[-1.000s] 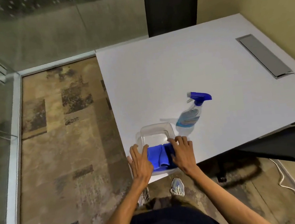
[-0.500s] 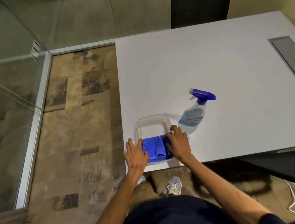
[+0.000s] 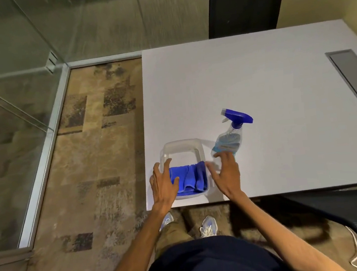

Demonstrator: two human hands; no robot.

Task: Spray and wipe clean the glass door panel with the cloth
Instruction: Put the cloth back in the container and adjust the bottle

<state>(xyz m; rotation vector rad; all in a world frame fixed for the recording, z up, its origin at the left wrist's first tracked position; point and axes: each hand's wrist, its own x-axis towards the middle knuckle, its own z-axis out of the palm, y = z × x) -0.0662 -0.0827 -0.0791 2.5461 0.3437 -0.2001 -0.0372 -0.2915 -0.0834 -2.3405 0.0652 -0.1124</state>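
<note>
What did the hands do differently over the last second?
The right hand left the blue cloth and slid right toward the spray bottle, fingers open, not gripping it yet. The left hand stays at the cloth's left edge. Cloth, tub and bottle have not moved on the table.

bare table (image 3: 255,77) beyond, spray bottle (image 3: 229,139) just right of tub (image 3: 182,145), glass panel (image 3: 5,124) left

Left hand (image 3: 163,186) hides cloth (image 3: 191,176) edge — bottle (image 3: 229,139) label unreadable.
</note>
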